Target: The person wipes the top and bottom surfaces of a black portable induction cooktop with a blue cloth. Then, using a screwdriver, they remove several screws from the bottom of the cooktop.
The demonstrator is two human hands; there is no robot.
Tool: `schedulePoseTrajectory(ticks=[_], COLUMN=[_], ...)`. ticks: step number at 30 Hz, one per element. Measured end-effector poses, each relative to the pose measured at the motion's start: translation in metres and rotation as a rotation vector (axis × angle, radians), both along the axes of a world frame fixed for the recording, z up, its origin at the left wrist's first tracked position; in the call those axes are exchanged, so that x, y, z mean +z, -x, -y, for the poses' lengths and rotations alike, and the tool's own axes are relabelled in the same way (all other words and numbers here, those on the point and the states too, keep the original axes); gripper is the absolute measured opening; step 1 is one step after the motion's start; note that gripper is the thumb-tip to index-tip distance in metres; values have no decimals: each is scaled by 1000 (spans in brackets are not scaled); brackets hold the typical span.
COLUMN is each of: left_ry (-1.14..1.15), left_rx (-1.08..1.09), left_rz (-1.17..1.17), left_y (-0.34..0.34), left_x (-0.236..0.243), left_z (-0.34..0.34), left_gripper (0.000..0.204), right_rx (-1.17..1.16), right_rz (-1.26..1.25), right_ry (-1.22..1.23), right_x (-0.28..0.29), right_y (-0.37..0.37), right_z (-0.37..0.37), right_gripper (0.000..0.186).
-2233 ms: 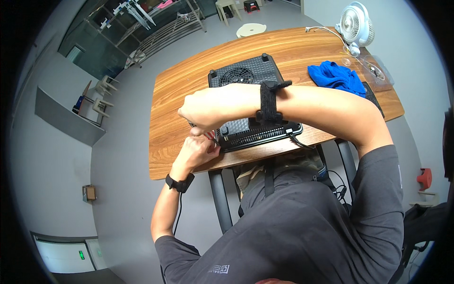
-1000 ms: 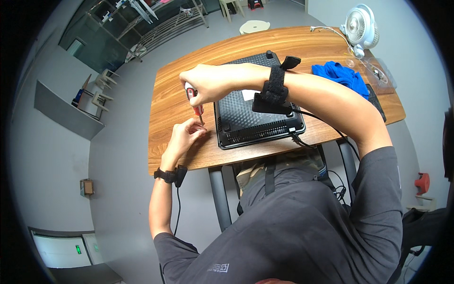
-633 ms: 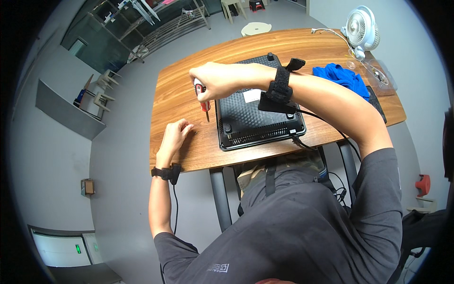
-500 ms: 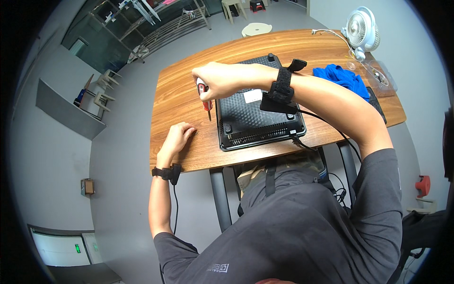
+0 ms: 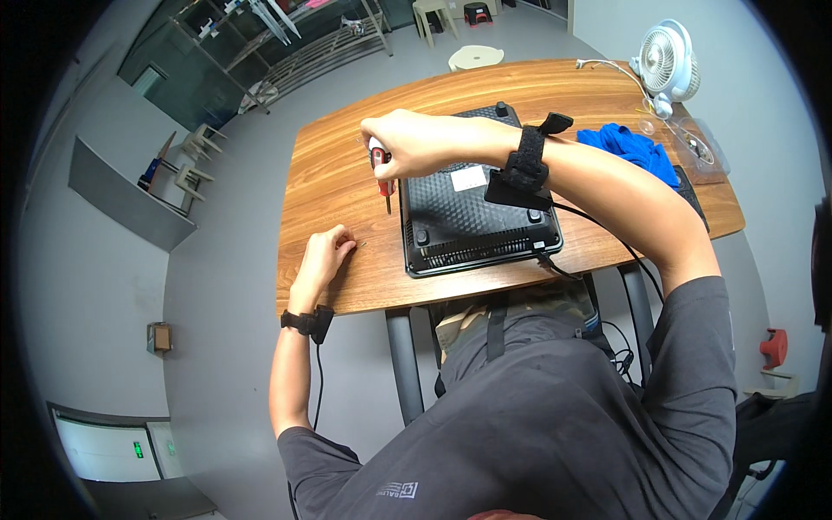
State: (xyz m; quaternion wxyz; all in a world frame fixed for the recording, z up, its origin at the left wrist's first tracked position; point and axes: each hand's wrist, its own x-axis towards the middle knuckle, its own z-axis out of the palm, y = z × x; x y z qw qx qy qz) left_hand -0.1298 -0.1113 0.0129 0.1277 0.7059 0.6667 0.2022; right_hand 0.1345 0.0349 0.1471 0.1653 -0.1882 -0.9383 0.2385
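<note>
A screwdriver (image 5: pixel 382 176) with a red, white and black handle is gripped in my right hand (image 5: pixel 409 147), its shaft pointing down. The tip hangs beside the left edge of a flat black appliance (image 5: pixel 472 217), apart from it. That appliance lies underside up, showing a patterned base, round feet, a vent strip and a white label; my right forearm hides part of it. My left hand (image 5: pixel 323 258) rests on the wooden table (image 5: pixel 329 173) to the left, fingers curled together. Tiny bits (image 5: pixel 362 244), too small to name, lie by its fingertips.
A blue cloth (image 5: pixel 628 152), a clear plastic tray (image 5: pixel 698 149) and a white fan (image 5: pixel 667 65) stand at the table's right. A black cable (image 5: pixel 559 267) leaves the appliance's near edge. Straps with wires circle both my wrists. A stool (image 5: pixel 476 58) stands beyond the table.
My left fingers have curled in more, near the tiny bits. The screwdriver stays in my right hand at nearly the same place. The whole view has shifted slightly.
</note>
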Motion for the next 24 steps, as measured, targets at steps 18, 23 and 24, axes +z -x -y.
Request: schedulePoseTrajectory(ticks=[18, 23, 24], left_ry=[14, -13, -19], left_rx=[-29, -335, -386], left_rz=[80, -2, -32], left_y=[3, -64, -79], left_x=[2, 33, 37], left_z=[-4, -10, -12], left_gripper=[28, 47, 51], right_rx=[-93, -214, -236], right_rz=[-69, -108, -116], right_ry=[-85, -258, -302], right_x=[24, 44, 45], right_y=[-30, -57, -64], right_z=[-15, -39, -48], right_gripper=[45, 48, 49])
